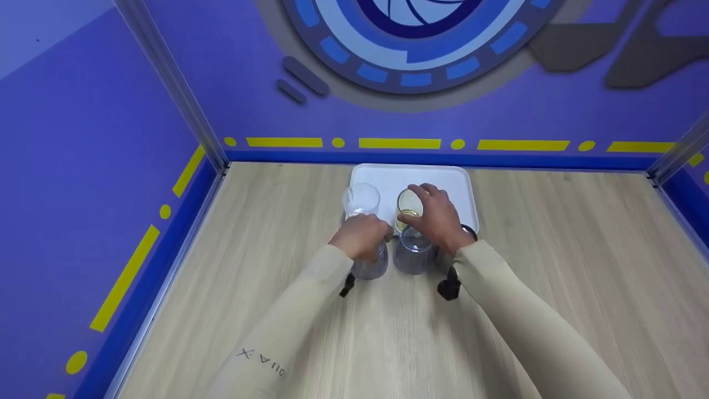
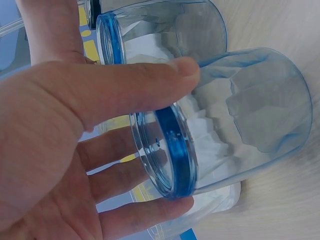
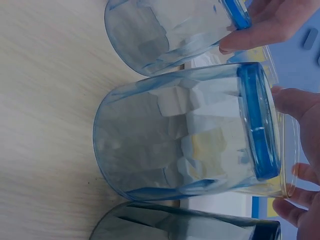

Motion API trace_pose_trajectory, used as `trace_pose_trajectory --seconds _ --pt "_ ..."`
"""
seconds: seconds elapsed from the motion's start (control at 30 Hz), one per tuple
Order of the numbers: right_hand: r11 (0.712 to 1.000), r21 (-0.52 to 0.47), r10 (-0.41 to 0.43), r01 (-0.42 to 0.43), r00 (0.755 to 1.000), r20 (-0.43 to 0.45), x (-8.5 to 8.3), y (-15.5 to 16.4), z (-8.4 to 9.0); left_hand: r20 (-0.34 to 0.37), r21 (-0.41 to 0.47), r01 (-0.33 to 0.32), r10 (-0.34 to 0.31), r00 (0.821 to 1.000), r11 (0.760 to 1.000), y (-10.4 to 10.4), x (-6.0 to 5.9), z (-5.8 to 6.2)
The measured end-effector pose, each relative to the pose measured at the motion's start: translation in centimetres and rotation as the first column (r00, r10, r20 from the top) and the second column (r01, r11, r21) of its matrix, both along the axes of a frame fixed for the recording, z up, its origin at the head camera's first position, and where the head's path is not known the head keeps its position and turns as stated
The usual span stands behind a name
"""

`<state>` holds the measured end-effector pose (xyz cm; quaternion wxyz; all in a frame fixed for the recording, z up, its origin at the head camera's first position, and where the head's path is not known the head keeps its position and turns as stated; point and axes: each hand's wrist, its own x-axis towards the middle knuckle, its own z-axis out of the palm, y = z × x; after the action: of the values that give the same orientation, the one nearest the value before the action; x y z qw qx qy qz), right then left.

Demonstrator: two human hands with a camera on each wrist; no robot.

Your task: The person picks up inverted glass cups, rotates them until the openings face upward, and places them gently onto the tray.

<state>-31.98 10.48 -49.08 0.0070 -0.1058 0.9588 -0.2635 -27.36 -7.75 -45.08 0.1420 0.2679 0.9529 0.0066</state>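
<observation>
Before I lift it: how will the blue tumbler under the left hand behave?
The blue tumbler looks empty and thin-walled, so probably light. Its smooth, glossy, faceted wall may be slippery; the left hand grips it at the rim. Rounded at the base and standing close to a second blue tumbler, it could knock it if tilted.

Head view: from above and behind, facing forward and down over both forearms to the bench (image 1: 554, 266) and back wall, at middle range. Left wrist view: very close, from the palm side across a blue tumbler (image 2: 235, 130). Right wrist view: equally close, side-on to a neighbouring blue tumbler (image 3: 185, 135). All three views share the cluster of tumblers on the bench.
</observation>
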Motion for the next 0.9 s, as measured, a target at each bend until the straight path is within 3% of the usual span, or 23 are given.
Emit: trace_pose_trajectory --seconds 0.63,0.9 --pt "1.000 0.004 -0.003 0.003 1.000 0.001 -0.29 -0.81 -0.26 -0.013 -0.013 0.029 -0.029 0.999 0.999 0.02 -0.08 -0.10" --pt "1.000 -0.007 -0.023 0.024 0.998 0.051 -0.27 -0.69 -0.01 -0.015 0.002 0.012 -0.012 1.000 1.000 0.03 0.09 -0.01"
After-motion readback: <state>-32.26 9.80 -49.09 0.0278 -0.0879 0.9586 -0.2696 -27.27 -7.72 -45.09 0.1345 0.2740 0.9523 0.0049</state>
